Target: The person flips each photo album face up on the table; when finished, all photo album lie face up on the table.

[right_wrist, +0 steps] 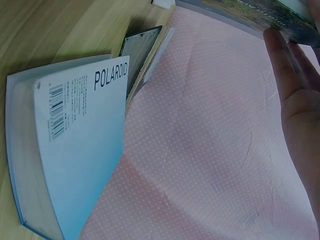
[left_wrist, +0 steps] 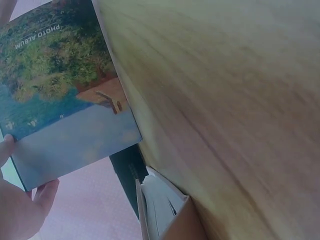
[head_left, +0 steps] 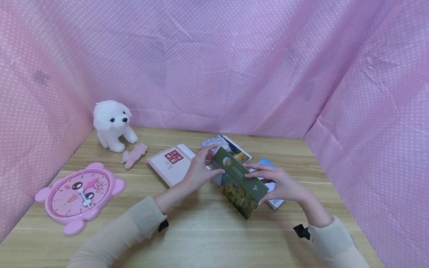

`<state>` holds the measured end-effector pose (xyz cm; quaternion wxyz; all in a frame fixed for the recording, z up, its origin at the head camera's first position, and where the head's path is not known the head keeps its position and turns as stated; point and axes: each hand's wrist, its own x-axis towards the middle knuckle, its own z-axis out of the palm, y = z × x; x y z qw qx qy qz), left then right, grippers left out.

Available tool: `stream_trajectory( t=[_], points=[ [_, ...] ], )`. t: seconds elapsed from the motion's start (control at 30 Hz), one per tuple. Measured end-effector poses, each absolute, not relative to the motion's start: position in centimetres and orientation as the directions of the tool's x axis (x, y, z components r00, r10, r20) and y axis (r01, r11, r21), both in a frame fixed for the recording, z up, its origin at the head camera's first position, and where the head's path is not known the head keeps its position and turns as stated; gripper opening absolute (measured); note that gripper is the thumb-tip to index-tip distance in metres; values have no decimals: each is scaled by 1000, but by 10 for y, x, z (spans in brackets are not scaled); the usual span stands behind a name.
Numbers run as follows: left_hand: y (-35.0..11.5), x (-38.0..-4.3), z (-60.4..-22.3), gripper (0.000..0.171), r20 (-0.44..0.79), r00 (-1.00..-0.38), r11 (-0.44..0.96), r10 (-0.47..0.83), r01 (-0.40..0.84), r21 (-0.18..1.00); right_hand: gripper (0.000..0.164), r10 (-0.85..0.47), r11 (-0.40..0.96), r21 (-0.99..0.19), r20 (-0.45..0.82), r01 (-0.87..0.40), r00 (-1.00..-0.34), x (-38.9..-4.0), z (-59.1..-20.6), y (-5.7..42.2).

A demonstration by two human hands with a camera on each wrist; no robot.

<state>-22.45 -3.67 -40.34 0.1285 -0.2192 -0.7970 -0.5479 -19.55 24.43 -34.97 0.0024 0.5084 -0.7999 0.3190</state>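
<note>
photo album is in both hands over the mid table, spine up and tilted, between the pale book with red characters and the polaroid book. can't tell if its lowest corner touches the table. left hand grips the far end, thumb against the album, fingers round the edge. right hand grips the near end, fingers over the spine, thumb low at the end edge.

to handle it well, i'd say: grip both ends evenly so the album doesn't twist. press the covers together, they could splay with the spine on top. low corner should clear the picture-covered item and the pale book. squeeze lightly but surely, smooth-looking covers may slip.
</note>
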Motion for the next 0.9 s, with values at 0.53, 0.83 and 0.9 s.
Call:
stream_trajectory(
  t=[0.53, 0.83, 0.9],
  points=[
    [-54, -216, -407, 71, 531, -820, 389, 215, 571, 724, 76, -827, 295, -561, 256, -773, -501, -186, -356, 236],
    [-68, -211, -406, 67, 550, -805, 470, 223, 583, 663, 75, -832, 287, -602, 228, -745, -505, -179, -359, 226],
    [-71, -211, -406, 66, 526, -817, 481, 236, 569, 667, 77, -836, 276, -609, 230, -744, -498, -178, -360, 224]
  ],
)
